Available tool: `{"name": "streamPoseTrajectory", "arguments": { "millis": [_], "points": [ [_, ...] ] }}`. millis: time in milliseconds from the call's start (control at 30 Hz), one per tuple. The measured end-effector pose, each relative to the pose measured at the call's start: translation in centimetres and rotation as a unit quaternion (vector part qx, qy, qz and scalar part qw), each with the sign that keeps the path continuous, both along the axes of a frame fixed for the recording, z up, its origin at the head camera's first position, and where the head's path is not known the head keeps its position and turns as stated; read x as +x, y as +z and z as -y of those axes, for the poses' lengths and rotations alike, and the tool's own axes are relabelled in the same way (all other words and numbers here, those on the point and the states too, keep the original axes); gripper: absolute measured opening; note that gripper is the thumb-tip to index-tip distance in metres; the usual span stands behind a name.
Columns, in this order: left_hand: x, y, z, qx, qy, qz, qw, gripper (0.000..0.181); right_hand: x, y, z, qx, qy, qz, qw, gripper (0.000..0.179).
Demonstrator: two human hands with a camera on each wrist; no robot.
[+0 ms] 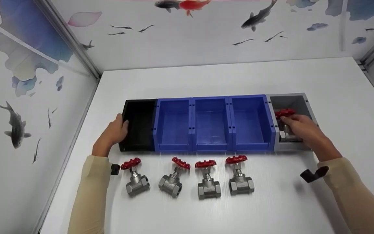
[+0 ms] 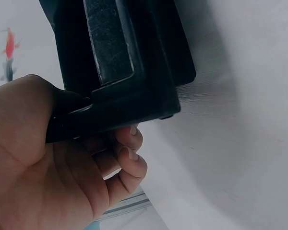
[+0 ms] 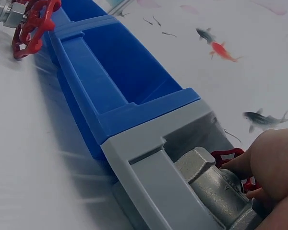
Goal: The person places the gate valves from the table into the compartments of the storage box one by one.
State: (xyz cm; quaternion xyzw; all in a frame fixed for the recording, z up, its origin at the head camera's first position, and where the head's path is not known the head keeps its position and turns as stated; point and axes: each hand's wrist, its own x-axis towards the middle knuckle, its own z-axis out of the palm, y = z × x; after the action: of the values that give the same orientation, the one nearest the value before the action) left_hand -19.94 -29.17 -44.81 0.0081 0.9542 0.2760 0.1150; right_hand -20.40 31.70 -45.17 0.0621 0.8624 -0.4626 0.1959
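Sleeves (image 1: 89, 195) nearest. Left grip (image 1: 115, 130) closed over black bin (image 1: 141, 128) edge; right grip (image 1: 302, 128) closed round valve (image 3: 216, 196) in grey bin (image 1: 291, 102).

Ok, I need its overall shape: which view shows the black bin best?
The head view: the black bin shows nearly whole, only partly covered by the left hand. The left wrist view gives just a close-up part; the right wrist view doesn't show it.

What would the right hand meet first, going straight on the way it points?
Past the gripped valve, probably the gray bin's wall beside the blue bin, though depth is unclear.
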Motion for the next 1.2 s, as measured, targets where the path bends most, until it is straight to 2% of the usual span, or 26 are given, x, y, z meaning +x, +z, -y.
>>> {"name": "streamPoseTrajectory", "arguments": {
  "millis": [167, 433, 1033, 1200],
  "points": [
    [-0.1, -0.1, 0.1, -0.003, -0.003, -0.002, 1.0000, 0.038, -0.2, -0.6, 0.0, 0.013, 0.002, -0.018, 0.9997, 0.048],
    [-0.1, -0.3, -0.2, -0.004, 0.001, -0.004, 1.0000, 0.037, -0.2, -1.3, 0.1, 0.027, -0.004, -0.019, 0.9995, 0.050],
    [0.0, -0.2, 0.0, 0.005, 0.007, 0.001, 1.0000, 0.036, -0.4, -1.6, 0.5, 0.060, 0.008, -0.045, 0.9972, 0.049],
    [0.0, -0.1, 0.2, -0.002, -0.001, -0.003, 1.0000, 0.037, -0.4, -1.7, 0.6, 0.053, 0.002, -0.037, 0.9979, 0.052]
  ]
}}
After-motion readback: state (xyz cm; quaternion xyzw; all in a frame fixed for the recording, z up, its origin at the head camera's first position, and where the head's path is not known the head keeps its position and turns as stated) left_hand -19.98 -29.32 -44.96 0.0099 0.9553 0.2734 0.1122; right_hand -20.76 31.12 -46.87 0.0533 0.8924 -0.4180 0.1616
